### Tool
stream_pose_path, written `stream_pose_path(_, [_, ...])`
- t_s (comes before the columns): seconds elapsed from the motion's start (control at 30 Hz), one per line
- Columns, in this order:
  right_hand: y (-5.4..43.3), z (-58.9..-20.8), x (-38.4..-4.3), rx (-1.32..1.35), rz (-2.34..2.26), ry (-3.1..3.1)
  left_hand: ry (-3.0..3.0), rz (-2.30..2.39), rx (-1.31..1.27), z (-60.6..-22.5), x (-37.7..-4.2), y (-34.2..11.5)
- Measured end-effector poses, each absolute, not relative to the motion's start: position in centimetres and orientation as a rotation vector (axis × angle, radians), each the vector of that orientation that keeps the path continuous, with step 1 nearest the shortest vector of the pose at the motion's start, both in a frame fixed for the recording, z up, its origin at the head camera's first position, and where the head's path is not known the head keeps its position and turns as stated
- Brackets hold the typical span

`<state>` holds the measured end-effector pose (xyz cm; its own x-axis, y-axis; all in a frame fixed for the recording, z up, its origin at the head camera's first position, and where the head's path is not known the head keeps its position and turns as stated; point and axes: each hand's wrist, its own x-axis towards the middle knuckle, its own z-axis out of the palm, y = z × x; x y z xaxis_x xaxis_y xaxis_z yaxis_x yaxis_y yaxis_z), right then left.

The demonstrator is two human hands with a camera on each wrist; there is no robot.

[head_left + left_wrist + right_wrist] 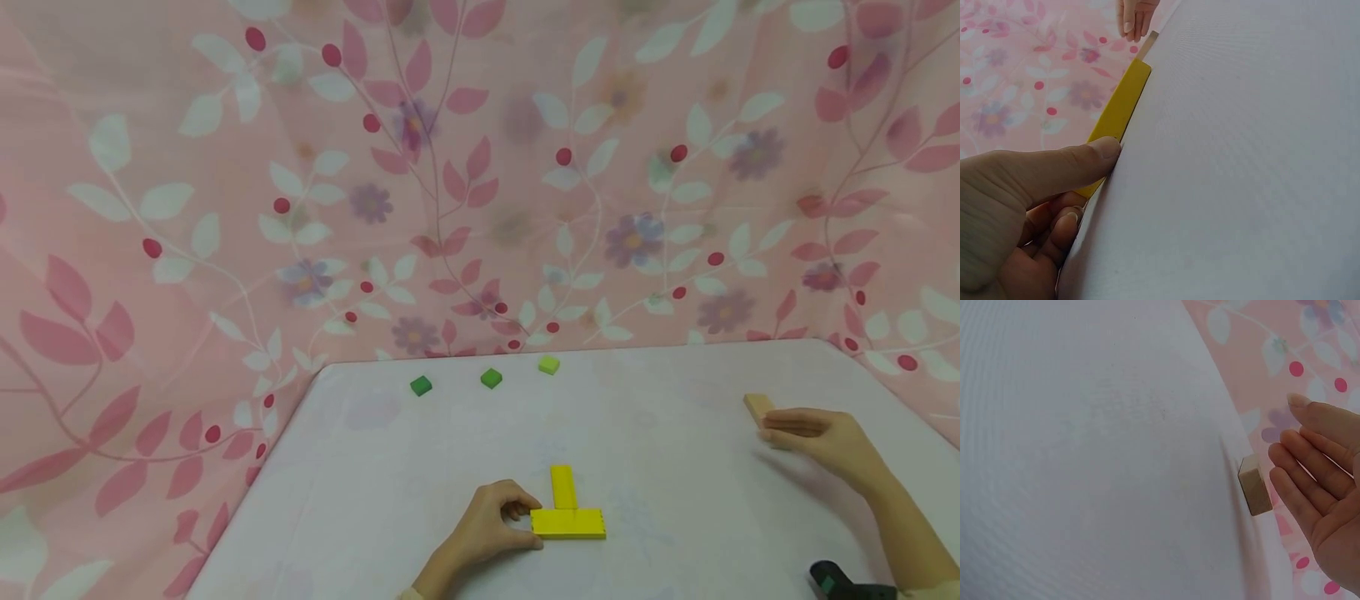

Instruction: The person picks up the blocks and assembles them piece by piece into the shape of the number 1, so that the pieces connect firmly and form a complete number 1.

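At the front of the table my left hand [491, 521] pinches the left end of a yellow block [567, 524] lying crosswise. In the left wrist view the thumb [1107, 149] presses along the side of that block. A second yellow block [563, 487] meets its back edge at the middle, so the pair forms an upside-down T. On the far right, a plain wooden block [757, 406] lies on the table. My right hand [832, 446] hovers beside it, fingers fairly straight and thumb apart; the right wrist view shows the palm holding nothing near the wooden block [1255, 487].
Three small green blocks stand in a row near the back edge: dark green [421, 386], mid green [491, 378] and light green [549, 365]. A black object [847, 582] shows by the right forearm. Flowered pink cloth [525, 208] hangs behind the white-covered table [675, 467].
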<state>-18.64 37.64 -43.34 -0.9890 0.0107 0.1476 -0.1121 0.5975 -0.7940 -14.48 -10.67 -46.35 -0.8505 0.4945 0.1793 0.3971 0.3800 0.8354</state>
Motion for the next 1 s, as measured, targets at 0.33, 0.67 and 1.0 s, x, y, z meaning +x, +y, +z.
stream_pose_path(0.33, [38.6, -44.1, -19.1, 0.069, 1.399, -2.611, 2.527, 1.485, 0.827, -46.4, -14.5, -10.7])
stream_pose_path(0.67, [39.2, -44.4, -19.1, 0.089, 1.462, -2.518, 2.518, 1.486, 0.811, -46.5, -14.5, -10.7])
stream_pose_path(1.0, [39.8, -44.9, -19.3, -0.025, 1.38, -2.566, 2.506, 1.49, 0.798, -46.5, -14.5, -10.7])
